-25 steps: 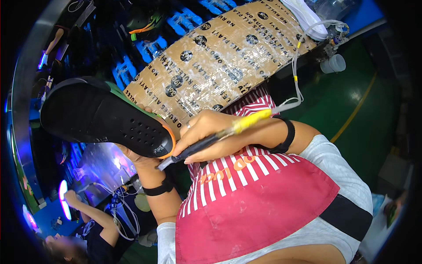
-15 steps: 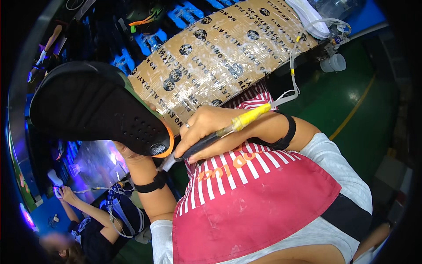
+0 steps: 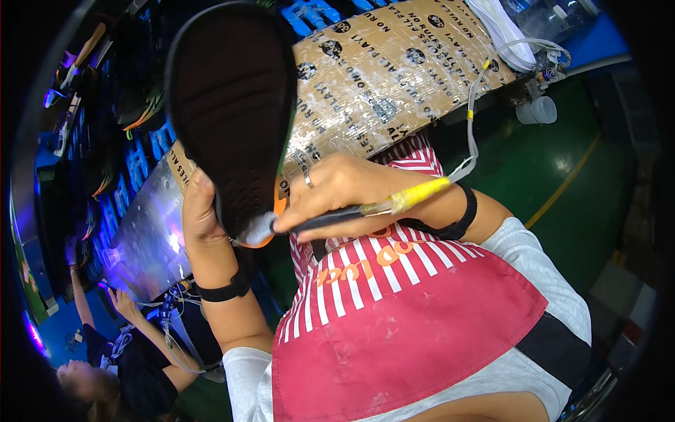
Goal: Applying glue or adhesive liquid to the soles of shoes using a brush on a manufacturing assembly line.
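Observation:
My left hand (image 3: 201, 214) grips a shoe (image 3: 235, 112) by its heel end, with the black underside facing me and the toe pointing away. The underside has small holes near the heel, and an orange rim shows at the heel edge. In my right hand (image 3: 337, 190) is a brush (image 3: 327, 219) with a dark handle, yellow tape round its end and a pale tube attached. Its whitish bristles touch the heel part of the underside. Part of my left fingers is hidden behind the shoe.
A tape-covered cardboard sheet (image 3: 380, 77) covers the bench ahead. White soles (image 3: 508, 35) lie at its far right, near clear bottles (image 3: 541, 24). A plastic cup (image 3: 536, 110) hangs by the bench edge. Shoes on blue racks line the left, where a co-worker (image 3: 133, 359) sits.
The shoe has swung from pointing left to pointing away from me. The brush tip has come from beside the heel onto the underside. My left hand has turned with the shoe.

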Demonstrator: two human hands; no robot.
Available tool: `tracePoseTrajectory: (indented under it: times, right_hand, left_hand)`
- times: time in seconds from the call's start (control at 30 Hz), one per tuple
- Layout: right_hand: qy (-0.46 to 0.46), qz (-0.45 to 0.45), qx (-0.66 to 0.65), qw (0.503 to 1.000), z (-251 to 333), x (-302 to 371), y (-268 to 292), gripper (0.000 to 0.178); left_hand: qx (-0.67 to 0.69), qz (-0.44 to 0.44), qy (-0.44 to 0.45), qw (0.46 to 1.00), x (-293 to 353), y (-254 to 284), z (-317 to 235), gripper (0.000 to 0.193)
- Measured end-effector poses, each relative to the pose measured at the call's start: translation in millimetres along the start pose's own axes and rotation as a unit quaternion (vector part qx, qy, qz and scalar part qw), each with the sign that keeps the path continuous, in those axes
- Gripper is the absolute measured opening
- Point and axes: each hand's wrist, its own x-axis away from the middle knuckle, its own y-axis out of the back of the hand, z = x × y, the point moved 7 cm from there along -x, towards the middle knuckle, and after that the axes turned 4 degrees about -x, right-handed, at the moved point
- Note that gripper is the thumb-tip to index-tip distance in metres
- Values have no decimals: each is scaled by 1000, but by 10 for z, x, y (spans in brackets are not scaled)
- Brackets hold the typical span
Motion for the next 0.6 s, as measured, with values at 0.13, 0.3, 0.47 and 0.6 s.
tracePoseTrajectory:
  times: [0.13,0.3,0.47,0.6]
  right_hand:
    - [-18,13,170,985,-67,-1,-36,23]
    - [-10,71,102,992,13,33,-54,23]
    - [11,26,168,985,-60,50,-97,19]
    - [23,81,150,985,59,81,-64,22]
  left_hand:
    - [-67,76,46,994,-39,-76,25,51]
    - [-128,64,110,984,-25,-90,48,44]
    - [-140,68,145,977,-60,-252,73,43]
    - [-170,58,168,969,-31,-216,86,43]
